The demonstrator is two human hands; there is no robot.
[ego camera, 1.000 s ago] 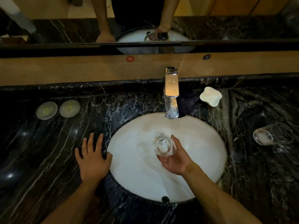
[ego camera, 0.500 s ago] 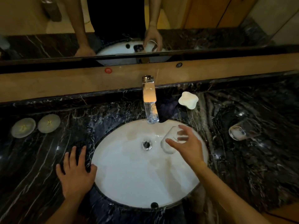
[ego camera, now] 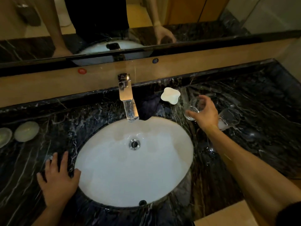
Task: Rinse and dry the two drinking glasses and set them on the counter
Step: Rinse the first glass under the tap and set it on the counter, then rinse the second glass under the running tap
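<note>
My right hand grips a clear drinking glass over the dark marble counter, to the right of the sink and near the white dish. The second clear glass lies on its side on the counter just right of that hand, partly hidden behind my wrist. My left hand rests flat with spread fingers on the counter at the sink's left rim and holds nothing.
The white oval sink fills the middle, with a chrome faucet behind it. A dark cloth and a white star-shaped dish lie behind the sink. Two round pale dishes stand at far left. A mirror runs along the back.
My right hand has carried the glass from over the sink basin rightward and back to above the counter beside the other glass. My left hand has stayed on the counter.
</note>
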